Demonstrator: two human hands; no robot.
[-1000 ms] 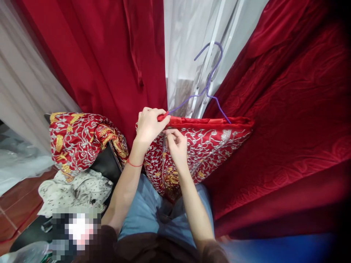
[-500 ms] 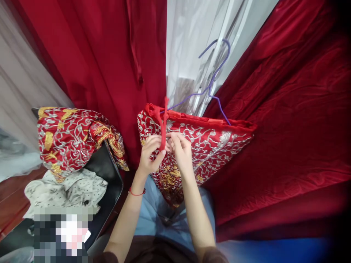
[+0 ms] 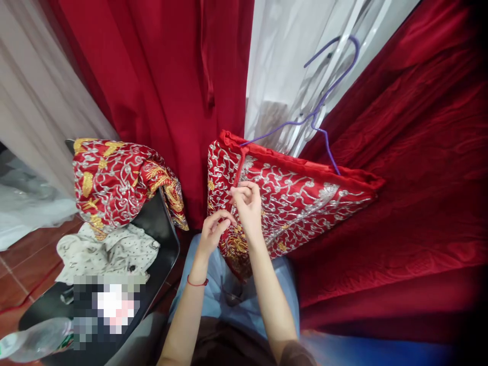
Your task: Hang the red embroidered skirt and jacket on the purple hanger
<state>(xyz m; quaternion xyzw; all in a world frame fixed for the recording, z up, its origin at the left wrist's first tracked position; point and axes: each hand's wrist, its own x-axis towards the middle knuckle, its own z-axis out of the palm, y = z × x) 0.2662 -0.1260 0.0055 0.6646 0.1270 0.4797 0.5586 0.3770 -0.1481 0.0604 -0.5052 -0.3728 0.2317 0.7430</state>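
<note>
A red skirt-like garment point(image 3: 301, 188) with silver and gold embroidery hangs from a purple hanger point(image 3: 322, 104) in front of me. Its red fabric strap point(image 3: 241, 165) runs down from the waistband near the left end. My right hand point(image 3: 247, 203) pinches the strap's lower part between thumb and fingers. Just below and to the left, my left hand point(image 3: 216, 231) is curled, thumb near the forefinger, in front of the embroidery. Whatever lies between its fingertips is too small to make out.
At left, a black chair point(image 3: 168, 229) bears another red embroidered garment point(image 3: 114, 178) and a white dotted cloth point(image 3: 110, 251). A plastic bottle point(image 3: 41, 338) lies at the lower left. Red curtains point(image 3: 412, 203) hang on both sides, with a white sheer curtain point(image 3: 278, 56) between.
The strap, earlier looped upright over my left hand, now hangs down to my right hand. My left hand has dropped lower and apart from my right. The view has shifted slightly.
</note>
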